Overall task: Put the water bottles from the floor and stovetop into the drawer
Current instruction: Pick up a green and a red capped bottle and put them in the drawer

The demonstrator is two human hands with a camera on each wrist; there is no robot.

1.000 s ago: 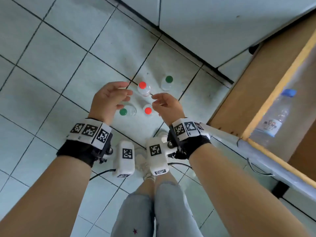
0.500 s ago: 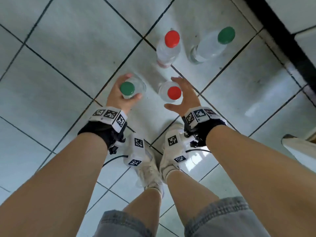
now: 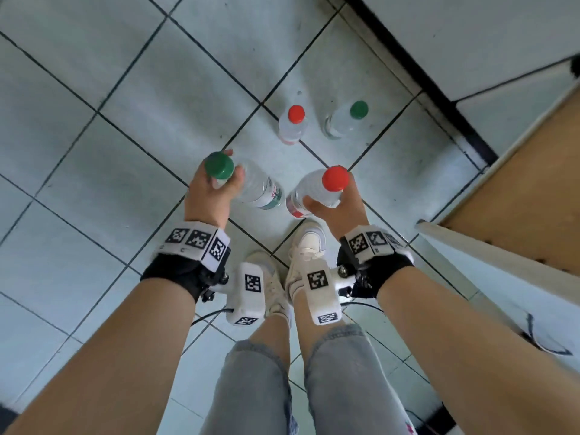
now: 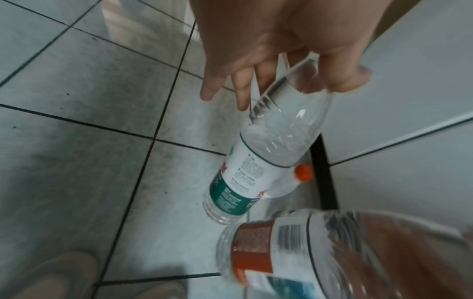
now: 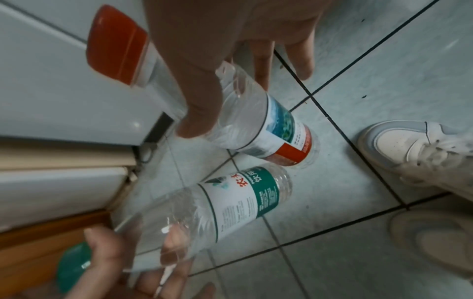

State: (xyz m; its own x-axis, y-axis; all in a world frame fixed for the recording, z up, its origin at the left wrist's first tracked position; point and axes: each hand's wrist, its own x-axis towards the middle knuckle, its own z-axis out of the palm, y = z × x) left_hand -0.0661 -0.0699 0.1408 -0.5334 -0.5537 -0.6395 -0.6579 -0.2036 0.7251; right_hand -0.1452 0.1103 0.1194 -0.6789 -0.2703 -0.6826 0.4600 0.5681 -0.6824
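Observation:
My left hand [image 3: 213, 186] grips a clear bottle with a green cap [image 3: 219, 164] by its shoulder; the bottle [image 4: 258, 161] hangs tilted above the floor. My right hand [image 3: 339, 205] grips a red-capped bottle [image 3: 314, 191] the same way, with its base [image 5: 289, 149] off the tiles. The two held bottles hang side by side, bases towards each other. Two more bottles stand upright on the floor beyond them: a red-capped bottle [image 3: 293, 124] and a green-capped bottle [image 3: 345, 119].
A pale tiled floor [image 3: 125, 120] with dark grout lies all around. White cabinet fronts [image 3: 470, 42] with a black kick strip run along the upper right. The wooden side of an open drawer [image 3: 518, 196] juts in at the right. My white shoes [image 3: 304, 255] stand below the hands.
Both hands closed on the two nearer bottles and lifted them off the floor, tilting them. The view has pulled back, and the drawer edge has come into sight at the right.

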